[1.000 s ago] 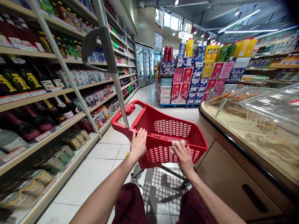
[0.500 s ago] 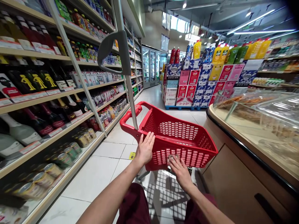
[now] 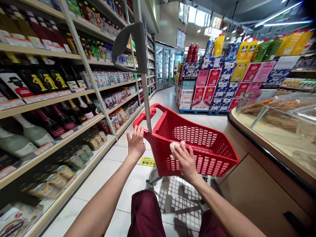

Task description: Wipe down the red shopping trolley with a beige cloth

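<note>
Sunlight throws a lattice shadow across the white tiled floor (image 3: 98, 181) of a supermarket aisle, between bottle-laden shelves (image 3: 39, 106) on my left and a wood-panelled counter (image 3: 266, 191) on my right, with glass-door coolers (image 3: 166, 64) beyond. A yellow sticker (image 3: 148, 161) marks the tiles beside the red shopping cart (image 3: 158, 144), which stands before my knees, its perforated basket tilted and a metal pole (image 3: 147, 105) rising at its handle end. Cartons (image 3: 208, 94) piled on a blue pallet (image 3: 195, 112) carry red, yellow and green bottles; the counter's glass case shows brown food. My right hand (image 3: 185, 161) presses a bunched white cloth (image 3: 174, 148), fingers together, to the cart's near side. My left hand (image 3: 136, 142) lies over its handle; whether the fingers curl around, I cannot tell.
</note>
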### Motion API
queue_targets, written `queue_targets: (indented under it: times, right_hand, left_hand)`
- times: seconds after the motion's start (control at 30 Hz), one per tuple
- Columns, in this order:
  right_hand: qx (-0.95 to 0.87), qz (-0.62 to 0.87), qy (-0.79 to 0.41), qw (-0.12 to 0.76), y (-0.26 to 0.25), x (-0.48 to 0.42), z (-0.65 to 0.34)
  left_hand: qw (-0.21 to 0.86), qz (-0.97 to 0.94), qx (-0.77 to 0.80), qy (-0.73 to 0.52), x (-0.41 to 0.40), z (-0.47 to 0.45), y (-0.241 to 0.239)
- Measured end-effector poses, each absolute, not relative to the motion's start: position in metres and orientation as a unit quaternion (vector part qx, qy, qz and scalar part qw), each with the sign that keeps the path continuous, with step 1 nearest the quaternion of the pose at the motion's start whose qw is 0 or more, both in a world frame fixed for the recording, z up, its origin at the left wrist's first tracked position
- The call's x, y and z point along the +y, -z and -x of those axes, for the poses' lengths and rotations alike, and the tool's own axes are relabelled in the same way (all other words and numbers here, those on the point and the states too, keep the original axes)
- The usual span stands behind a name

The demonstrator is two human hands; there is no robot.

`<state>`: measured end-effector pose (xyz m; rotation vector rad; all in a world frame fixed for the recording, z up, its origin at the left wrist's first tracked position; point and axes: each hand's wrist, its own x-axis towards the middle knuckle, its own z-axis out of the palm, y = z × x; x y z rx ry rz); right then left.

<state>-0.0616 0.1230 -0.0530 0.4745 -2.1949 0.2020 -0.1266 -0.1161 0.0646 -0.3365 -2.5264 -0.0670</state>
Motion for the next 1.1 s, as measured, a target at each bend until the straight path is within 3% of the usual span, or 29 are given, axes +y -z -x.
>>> queue_targets:
  times: [0.2, 0.4, 0.63, 0.73, 0.9, 1.0, 1.1]
  right_hand:
    - [-0.871, -0.286, -0.039, 0.398, 0.065, 0.11, 0.067]
    - [-0.854, -0.257, -0.091, 0.442, 0.022, 0.069, 0.084]
    - [-0.835, -0.338, -0.063, 0.429, 0.032, 0.063, 0.082]
    - [-0.831, -0.318, -0.05, 0.454, -0.011, 0.061, 0.097]
    - [-0.772, -0.46, 0.062, 0.434, -0.134, 0.065, 0.15]
    - [-0.752, -0.425, 0.013, 0.504, -0.199, 0.067, 0.172]
    - [-0.733, -0.427, 0.004, 0.529, -0.213, 0.062, 0.174]
  left_hand:
    - [0.298, 0.148, -0.943, 0.028, -0.116, 0.121, -0.058]
    - [0.297, 0.169, -0.939, 0.034, -0.117, 0.121, -0.057]
    - [0.289, 0.188, -0.939, 0.016, -0.123, 0.117, -0.061]
    - [0.282, 0.193, -0.939, 0.025, -0.125, 0.121, -0.071]
    - [0.203, 0.193, -0.959, 0.035, -0.128, 0.135, -0.087]
    - [0.193, 0.21, -0.957, 0.049, -0.131, 0.138, -0.087]
    - [0.213, 0.224, -0.949, 0.065, -0.133, 0.136, -0.084]
